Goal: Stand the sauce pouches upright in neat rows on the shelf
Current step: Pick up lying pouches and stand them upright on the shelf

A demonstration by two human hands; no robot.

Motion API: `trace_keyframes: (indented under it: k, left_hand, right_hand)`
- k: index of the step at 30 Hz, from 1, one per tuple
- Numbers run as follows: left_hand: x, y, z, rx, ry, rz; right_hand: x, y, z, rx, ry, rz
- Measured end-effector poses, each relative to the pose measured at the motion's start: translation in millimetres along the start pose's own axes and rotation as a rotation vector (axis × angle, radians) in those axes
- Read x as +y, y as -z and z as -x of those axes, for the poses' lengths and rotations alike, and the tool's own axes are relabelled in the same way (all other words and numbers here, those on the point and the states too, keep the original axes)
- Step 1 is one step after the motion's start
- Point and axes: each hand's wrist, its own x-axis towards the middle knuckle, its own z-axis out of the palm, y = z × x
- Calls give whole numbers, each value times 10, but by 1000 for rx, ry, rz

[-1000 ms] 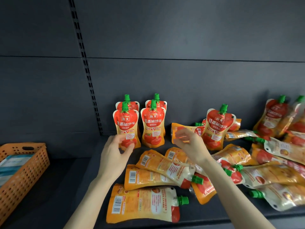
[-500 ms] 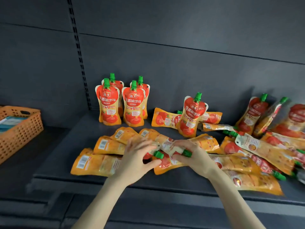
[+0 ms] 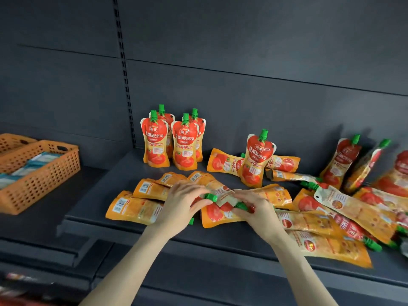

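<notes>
A second ago my left hand (image 3: 183,203) was up at the four standing pouches (image 3: 172,142), steadying the front one. Now both hands are down in the heap lying just in front of that block. My left fingers pinch the green cap (image 3: 210,197) of a label-down pouch (image 3: 217,187). My right hand (image 3: 256,209) curls round the cap of a red-faced pouch (image 3: 217,216), in front and to the right of the block. Both pouches lie flat on the shelf (image 3: 99,195), not yet lifted. The block looks settled, so I judge this pair goes up next beside it, toward the lone upright pouch (image 3: 257,160) on the block's right.
</notes>
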Motion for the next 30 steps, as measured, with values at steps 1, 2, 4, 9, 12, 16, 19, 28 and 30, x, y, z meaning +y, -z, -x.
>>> trace_keyframes:
  k: [1, 2, 4, 9, 12, 16, 19, 28, 30]
  left_hand:
    - [11, 4, -3, 7, -9, -6]
    - [15, -3, 1, 13, -18, -9]
    - [22, -23, 8, 35, -30, -13]
    - [121, 54, -163, 164, -42, 33]
    - [120, 196, -329, 226, 26, 173]
    - [-31, 427, -534, 251, 190, 368]
    - [-262, 551, -602, 235, 268, 490]
    - [-733, 797, -707, 46, 304, 804]
    - [-810, 767, -721, 41, 292, 773]
  right_hand:
    - [22, 15, -7, -23, -19, -14]
    - [47, 29, -8, -19, -39, -32]
    - [76, 53, -3, 48, -68, -75]
    - [-75, 180, -109, 222, -69, -189]
    - [-302, 258, -313, 316, 44, -194]
    - [-623, 225, -711, 346, 147, -150]
    - [-827, 88, -1022, 357, 175, -146]
    - [-852, -434, -1338, 365, 0, -368]
    - [-823, -479, -1345, 391, -39, -374]
